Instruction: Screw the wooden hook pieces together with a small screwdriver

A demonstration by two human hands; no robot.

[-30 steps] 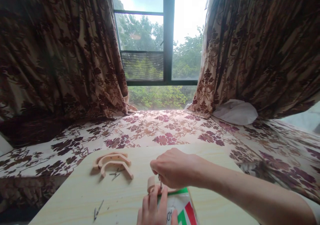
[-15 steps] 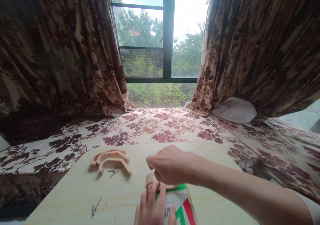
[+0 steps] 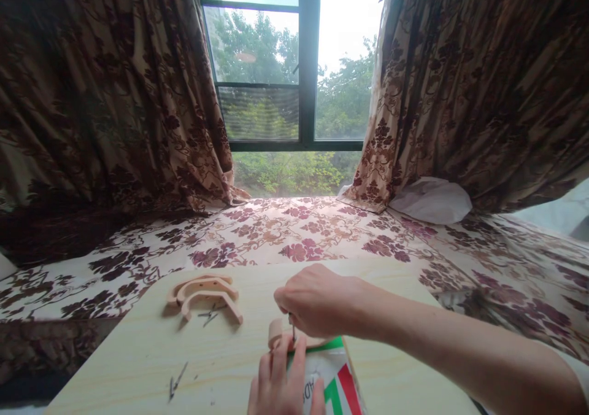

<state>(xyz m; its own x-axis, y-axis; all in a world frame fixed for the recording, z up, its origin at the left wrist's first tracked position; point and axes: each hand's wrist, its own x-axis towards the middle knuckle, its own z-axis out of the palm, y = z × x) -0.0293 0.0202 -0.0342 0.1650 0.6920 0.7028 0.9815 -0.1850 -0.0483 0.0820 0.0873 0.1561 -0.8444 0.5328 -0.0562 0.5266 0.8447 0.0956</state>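
My right hand is closed in a fist around a screwdriver; only its thin metal shaft shows, pointing down, and the handle is hidden. The shaft meets a curved wooden piece, one end of which curls up to the left. My left hand presses this piece down with its fingers, on both sides of the shaft tip. Beneath them lies a flat white, green and red packet. Whether a screw is under the tip is hidden.
Several curved wooden pieces with holes lie at the back left of the pale wooden table. Beside them are dark screws, and more screws lie nearer. Behind the table are a flowered cloth and a window.
My right hand has turned and shifted slightly to the right, so more of the screwdriver shaft shows. My left hand and the wooden piece stay in place.
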